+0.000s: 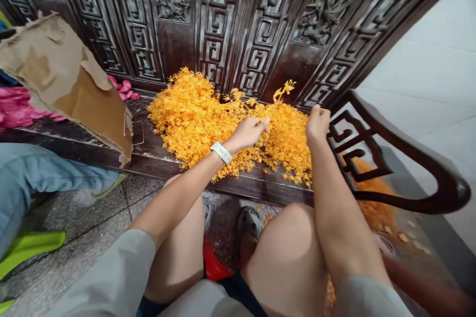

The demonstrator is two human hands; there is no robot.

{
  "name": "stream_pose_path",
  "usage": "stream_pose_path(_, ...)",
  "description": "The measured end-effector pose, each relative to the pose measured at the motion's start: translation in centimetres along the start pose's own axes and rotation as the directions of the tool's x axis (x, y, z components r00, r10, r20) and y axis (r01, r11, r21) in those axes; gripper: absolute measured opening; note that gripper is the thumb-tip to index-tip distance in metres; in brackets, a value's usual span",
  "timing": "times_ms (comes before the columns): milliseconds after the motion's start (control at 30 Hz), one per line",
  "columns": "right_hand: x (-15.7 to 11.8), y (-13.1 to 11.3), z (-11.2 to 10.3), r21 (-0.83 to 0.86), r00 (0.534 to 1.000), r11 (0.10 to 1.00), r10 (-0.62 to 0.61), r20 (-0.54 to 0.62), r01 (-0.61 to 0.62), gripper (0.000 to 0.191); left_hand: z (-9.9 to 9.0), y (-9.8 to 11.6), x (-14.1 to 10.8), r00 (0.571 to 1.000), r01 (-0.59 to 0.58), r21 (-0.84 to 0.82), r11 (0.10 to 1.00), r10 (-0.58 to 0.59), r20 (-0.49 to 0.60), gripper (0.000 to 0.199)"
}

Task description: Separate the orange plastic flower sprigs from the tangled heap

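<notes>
A large heap of orange artificial flower sprigs (pixel 193 114) lies across the dark wooden bench. My left hand (pixel 248 133), with a pale band on the wrist, is over the middle of the heap, its fingers closed in a pinch among the sprigs. One sprig (pixel 284 91) stands up above the rest just beyond those fingertips; its stem runs down toward them. At the heap's right edge, close to the bench's armrest, my right hand (pixel 319 121) is raised with its fingers curled closed. What it holds, if anything, is hidden.
A torn cardboard piece (pixel 85 94) stands on the bench at left, with pink artificial flowers (pixel 22 106) behind it. The carved backrest (pixel 174 44) rises behind the heap. A curved armrest (pixel 409 158) borders the right. Another person's jeans-clad leg (pixel 55 173) is at left.
</notes>
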State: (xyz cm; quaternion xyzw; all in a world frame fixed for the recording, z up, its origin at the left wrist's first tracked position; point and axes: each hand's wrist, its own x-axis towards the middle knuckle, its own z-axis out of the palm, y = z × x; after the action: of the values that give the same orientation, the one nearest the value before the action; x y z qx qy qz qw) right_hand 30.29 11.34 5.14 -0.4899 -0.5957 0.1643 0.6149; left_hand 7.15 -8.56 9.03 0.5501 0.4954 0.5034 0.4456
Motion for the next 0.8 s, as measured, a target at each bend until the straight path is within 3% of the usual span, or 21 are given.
stream_pose_path(67, -0.3, -1.0, 0.4, -0.177, 0.995, 0.98, 0.079, -0.067, -0.09, 0.038, -0.1, 0.0, 0.3, 0.995, 0.096, -0.088, 0.991, -0.095, 0.02, 0.027)
stream_pose_path(100, -0.6, -1.9, 0.7, -0.186, 0.992, 0.976, 0.107, -0.063, -0.116, 0.039, -0.1, 0.1, 0.5, 0.99, 0.139, -0.124, 0.983, -0.136, 0.034, 0.023)
stream_pose_path(200, -2.3, -5.6, 1.9, 0.044, 0.984, 0.99, 0.126, 0.125, -0.132, 0.052, -0.2, -0.1, 1.1, 0.98, 0.197, -0.175, 0.965, -0.191, 0.05, 0.023)
stream_pose_path(300, -4.1, -9.2, 3.2, 0.239, 0.909, 0.913, 0.24, 0.341, -0.331, 0.055, -0.1, -0.8, 2.0, 0.978, 0.207, -0.207, 0.956, -0.195, 0.08, 0.027)
stream_pose_path(400, -5.2, -10.8, 3.9, 0.296, 0.857, 0.86, 0.263, 0.444, -0.417, 0.048, 0.5, -1.7, 2.6, 0.97, 0.228, -0.165, 0.96, -0.209, 0.125, 0.029)
stream_pose_path(467, -5.6, -10.7, 4.0, 0.307, 0.86, 0.861, 0.247, 0.446, -0.406, 0.042, 1.1, -2.2, 2.7, 0.967, 0.216, -0.07, 0.974, -0.203, 0.15, 0.03)
stream_pose_path(600, -5.6, -8.5, 4.5, 0.324, 0.885, 0.87, 0.227, 0.406, -0.372, 0.031, 1.8, -2.9, 2.7, 0.992, 0.062, 0.136, 0.989, -0.077, 0.101, 0.033)
stream_pose_path(700, -4.9, -5.9, 5.4, 0.336, 0.869, 0.822, 0.337, 0.362, -0.459, 0.031, 1.8, -3.1, 2.5, 0.994, 0.043, 0.209, 0.977, -0.063, 0.091, 0.033)
stream_pose_path(800, -4.1, -2.9, 4.8, 0.275, 0.839, 0.792, 0.519, 0.164, -0.545, 0.034, 1.9, -3.0, 1.5, 0.978, 0.026, 0.266, 0.964, -0.079, 0.193, 0.031)
